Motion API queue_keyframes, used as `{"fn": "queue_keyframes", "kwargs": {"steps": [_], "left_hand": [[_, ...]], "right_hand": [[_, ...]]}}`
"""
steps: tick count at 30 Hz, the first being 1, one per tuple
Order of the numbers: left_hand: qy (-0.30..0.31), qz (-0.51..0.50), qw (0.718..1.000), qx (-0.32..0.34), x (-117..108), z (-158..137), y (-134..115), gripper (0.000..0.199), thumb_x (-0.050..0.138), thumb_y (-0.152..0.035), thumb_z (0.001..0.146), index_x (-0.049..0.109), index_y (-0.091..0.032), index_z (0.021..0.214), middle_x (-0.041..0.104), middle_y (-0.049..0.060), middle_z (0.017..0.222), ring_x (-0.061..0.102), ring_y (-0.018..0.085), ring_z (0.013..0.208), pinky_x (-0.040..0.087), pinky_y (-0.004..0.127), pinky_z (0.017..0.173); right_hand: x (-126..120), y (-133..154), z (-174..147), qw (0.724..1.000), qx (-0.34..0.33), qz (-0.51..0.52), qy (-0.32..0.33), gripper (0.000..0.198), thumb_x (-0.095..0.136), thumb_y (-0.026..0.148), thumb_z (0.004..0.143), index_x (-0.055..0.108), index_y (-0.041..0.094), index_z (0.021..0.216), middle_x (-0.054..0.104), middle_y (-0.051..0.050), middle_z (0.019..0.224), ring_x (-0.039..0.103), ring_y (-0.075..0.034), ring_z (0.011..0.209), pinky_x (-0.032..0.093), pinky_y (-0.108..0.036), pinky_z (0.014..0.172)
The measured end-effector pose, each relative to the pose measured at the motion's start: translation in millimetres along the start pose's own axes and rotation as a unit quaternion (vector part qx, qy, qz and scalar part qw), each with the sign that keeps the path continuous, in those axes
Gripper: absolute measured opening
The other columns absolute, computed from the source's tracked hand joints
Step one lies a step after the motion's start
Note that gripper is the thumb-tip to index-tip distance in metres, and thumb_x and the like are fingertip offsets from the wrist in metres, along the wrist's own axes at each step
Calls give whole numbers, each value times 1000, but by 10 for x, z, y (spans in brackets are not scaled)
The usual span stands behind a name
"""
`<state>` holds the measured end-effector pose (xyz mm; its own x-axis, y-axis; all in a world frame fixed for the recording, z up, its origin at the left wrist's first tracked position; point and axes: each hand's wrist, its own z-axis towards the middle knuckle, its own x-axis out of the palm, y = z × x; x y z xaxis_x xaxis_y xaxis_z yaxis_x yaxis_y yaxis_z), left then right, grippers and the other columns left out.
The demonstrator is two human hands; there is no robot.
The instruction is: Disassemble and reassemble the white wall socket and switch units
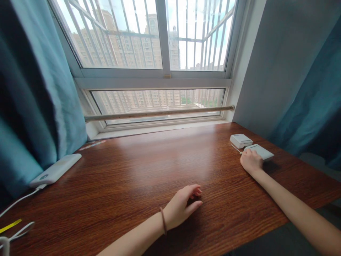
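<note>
My right hand (251,160) is closed on the near left edge of a flat white box (261,153) at the right side of the table. That box looks slightly raised, with a shadow under its near side. Just behind it lies a second white box (241,140). A thin white cord or stick (236,148) shows beside my right fingers; whether they hold it too I cannot tell. My left hand (182,203), a brown band at its wrist, hovers at or rests on the front middle of the table, fingers loosely curled, thumb apart, holding nothing.
The brown wooden table (138,170) runs up to a barred window (165,73). On its left lie a white power-bank-like device (57,170) with a white cable (20,202), and a yellow strip (10,225). Blue curtains (53,89) hang at both sides.
</note>
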<state>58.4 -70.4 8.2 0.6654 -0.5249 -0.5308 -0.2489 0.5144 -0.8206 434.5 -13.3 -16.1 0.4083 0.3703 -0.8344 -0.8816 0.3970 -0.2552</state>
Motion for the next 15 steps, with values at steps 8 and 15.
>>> {"fn": "queue_keyframes", "kwargs": {"steps": [8, 15], "left_hand": [[-3, 107, 993, 42, -80, -86, -189, 53, 53, -22, 80, 34, -21, 131, 48, 10, 129, 45, 21, 118, 38, 38, 101], [-34, 219, 975, -25, -445, -1101, -593, 27, 57, -30, 79, 62, -30, 105, 54, 5, 126, 53, 25, 110, 46, 36, 93]], "right_hand": [[-97, 19, -46, 1000, -7, -1, -24, 22, 44, 18, 79, 62, 6, 82, 56, -21, 85, 48, -30, 79, 31, -33, 58], [-435, 415, -230, 985, -124, 79, -95, 27, 41, 33, 86, 62, 17, 84, 61, -10, 75, 53, -22, 71, 28, -29, 58]]}}
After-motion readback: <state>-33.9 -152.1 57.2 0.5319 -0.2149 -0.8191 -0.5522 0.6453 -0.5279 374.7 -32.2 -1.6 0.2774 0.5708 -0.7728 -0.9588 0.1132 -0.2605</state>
